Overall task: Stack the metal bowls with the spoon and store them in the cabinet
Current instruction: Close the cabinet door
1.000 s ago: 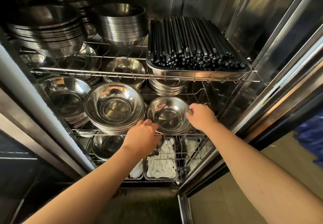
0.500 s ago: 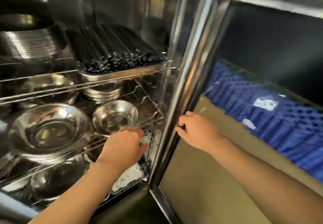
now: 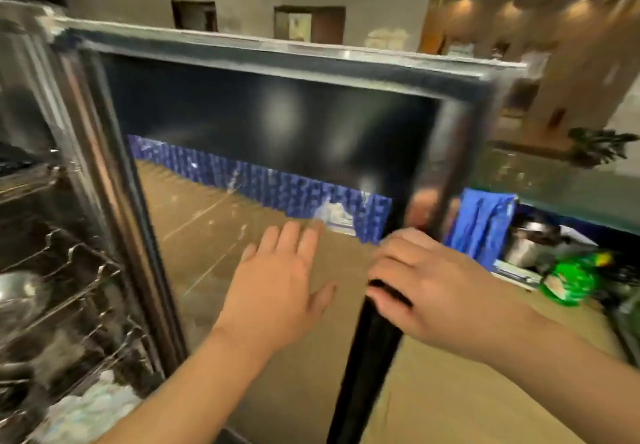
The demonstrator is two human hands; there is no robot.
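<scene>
Cabinet (image 3: 41, 201) open; right hand (image 3: 433, 291) gripping glass door (image 3: 277, 125).

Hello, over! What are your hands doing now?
Right hand gripping glass cabinet door's dark edge. Left hand open, flat by glass. Shiny metal bowl shelved. Nothing blocking.

A green bottle (image 3: 568, 279) lies near a blue cloth (image 3: 483, 222) and a steel pot (image 3: 526, 248).

One metal bowl (image 3: 20, 293) is seen on a wire shelf (image 3: 74, 270) inside the open cabinet (image 3: 104, 173), blurred.
</scene>
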